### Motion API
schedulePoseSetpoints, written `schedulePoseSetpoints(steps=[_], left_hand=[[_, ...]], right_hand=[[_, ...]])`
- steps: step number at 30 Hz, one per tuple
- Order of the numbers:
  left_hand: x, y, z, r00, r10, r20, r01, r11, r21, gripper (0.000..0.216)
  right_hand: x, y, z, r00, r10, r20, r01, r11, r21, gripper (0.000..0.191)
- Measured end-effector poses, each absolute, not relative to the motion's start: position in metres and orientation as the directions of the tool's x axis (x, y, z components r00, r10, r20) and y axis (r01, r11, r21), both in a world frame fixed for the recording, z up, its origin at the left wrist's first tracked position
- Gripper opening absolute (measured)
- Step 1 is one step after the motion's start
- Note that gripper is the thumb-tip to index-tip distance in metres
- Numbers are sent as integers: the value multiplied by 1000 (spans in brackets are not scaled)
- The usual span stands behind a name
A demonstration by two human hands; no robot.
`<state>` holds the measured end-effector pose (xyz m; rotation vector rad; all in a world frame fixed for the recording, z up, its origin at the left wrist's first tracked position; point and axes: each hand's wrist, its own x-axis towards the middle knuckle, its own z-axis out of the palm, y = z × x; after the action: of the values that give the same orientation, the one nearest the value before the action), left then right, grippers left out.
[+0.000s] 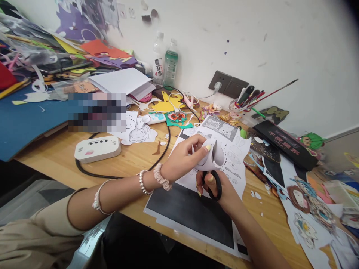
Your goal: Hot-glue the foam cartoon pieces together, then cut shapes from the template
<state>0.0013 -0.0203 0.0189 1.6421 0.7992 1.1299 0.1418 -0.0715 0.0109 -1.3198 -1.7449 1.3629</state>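
Observation:
My left hand (193, 151) pinches a curled grey-and-white paper piece (206, 161) between thumb and fingers, above the middle of the table. Just below it, my right hand (215, 185) has its fingers through the black handles of a pair of scissors (215, 190). The scissors' blades point up and away from me at the curled paper, partly hidden by it. Under both hands lie printed sheets (237, 147) with line drawings of animals. A sheet with a large black rectangle (190, 209) lies nearest to me.
A white power strip (97, 148) with a black cable stands at the left. Two plastic bottles (170, 65) and a pen holder (238, 105) stand by the wall. Coloured scraps (109, 50) pile up at the left back. Paper cut-outs (305, 228) and a black case (284, 144) lie at the right.

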Motion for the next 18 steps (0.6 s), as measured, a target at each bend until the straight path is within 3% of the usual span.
schedulePoseSetpoints(steps=[18], left_hand=[[3, -17, 16, 363, 895, 258, -78, -247, 966, 25]], right_hand=[[143, -69, 9, -392, 913, -111, 345, 35, -938, 57]])
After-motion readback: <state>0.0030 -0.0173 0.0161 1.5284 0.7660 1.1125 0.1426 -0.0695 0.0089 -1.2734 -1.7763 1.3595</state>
